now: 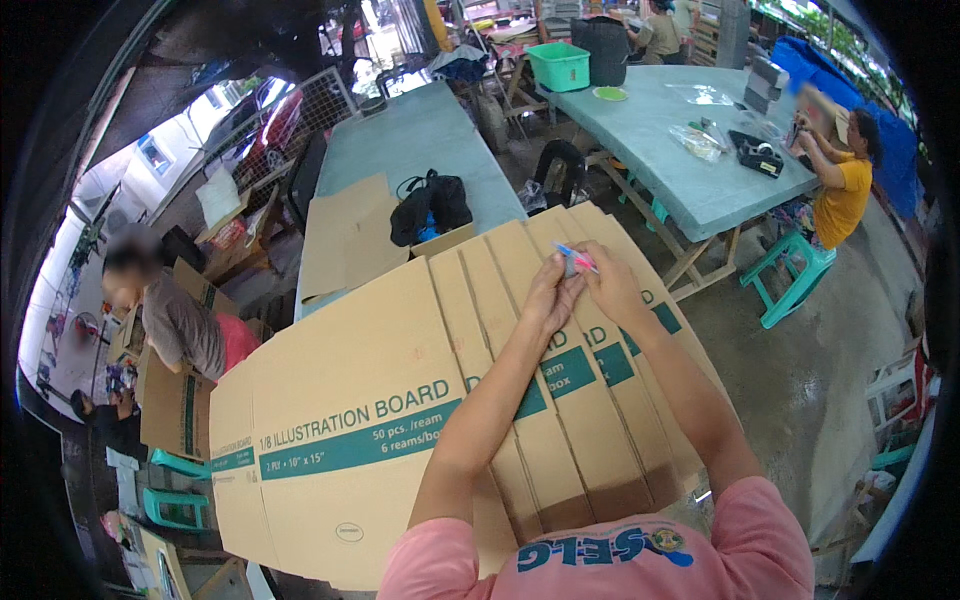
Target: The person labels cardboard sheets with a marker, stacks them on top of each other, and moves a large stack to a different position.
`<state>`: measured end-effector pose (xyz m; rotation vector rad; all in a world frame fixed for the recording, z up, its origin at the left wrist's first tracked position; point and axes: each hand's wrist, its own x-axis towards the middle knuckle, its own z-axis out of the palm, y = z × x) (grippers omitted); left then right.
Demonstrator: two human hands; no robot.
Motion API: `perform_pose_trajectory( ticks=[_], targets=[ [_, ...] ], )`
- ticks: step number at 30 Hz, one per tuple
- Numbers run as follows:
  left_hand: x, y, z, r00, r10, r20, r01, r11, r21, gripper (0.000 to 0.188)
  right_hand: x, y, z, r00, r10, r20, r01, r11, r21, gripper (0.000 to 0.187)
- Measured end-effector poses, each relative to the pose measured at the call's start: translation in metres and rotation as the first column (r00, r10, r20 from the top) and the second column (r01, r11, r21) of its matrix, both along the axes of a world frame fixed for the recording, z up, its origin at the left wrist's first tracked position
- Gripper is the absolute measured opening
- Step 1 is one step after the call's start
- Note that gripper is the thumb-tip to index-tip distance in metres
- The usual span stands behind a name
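Several flattened cardboard boxes (350,330) lie overlapped like a fan in front of me, brown with a green printed band. Over their far part, both my hands come together around a small pink and blue thing (578,258), too small and covered to name. My left hand (551,293) has its fingers closed at the left side of it. From the right, my right hand (614,285) grips the same thing with bent fingers. My forearms reach across the cardboard.
Beyond the boxes, a long table (410,120) bears a cardboard sheet (350,230) and a black bag (430,205). Right of it stands another table (660,150) with a green basket (558,66). A person in yellow (845,195) sits near a green stool (790,275); another person (185,315) is at left.
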<state>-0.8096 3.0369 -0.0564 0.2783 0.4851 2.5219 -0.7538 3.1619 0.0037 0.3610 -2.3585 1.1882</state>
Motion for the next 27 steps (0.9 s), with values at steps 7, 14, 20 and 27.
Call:
perform_pose_trajectory(
  ticks=[7,14,20,27],
  targets=[
    [-0.005,0.008,0.000,0.998,0.055,-0.025,-0.057,0.994,-0.090,0.029,0.021,-0.008,-0.010,0.943,-0.223,-0.248,0.176,0.964,-0.198,0.028],
    [-0.013,0.028,-0.021,0.895,0.090,-0.437,-0.367,0.705,-0.607,0.024,0.078,-0.051,0.021,0.952,0.258,0.166,-0.179,0.906,-0.385,0.028],
    [0.021,0.032,-0.009,0.490,-0.051,-0.870,-0.808,0.348,-0.476,0.025,0.076,-0.175,0.031,0.849,0.523,-0.070,-0.497,0.837,0.228,0.026],
    [0.043,0.037,0.012,0.473,-0.240,-0.848,-0.765,0.365,-0.530,0.020,0.063,-0.216,0.013,0.851,0.507,0.139,-0.483,0.650,0.587,0.036]
  ],
)
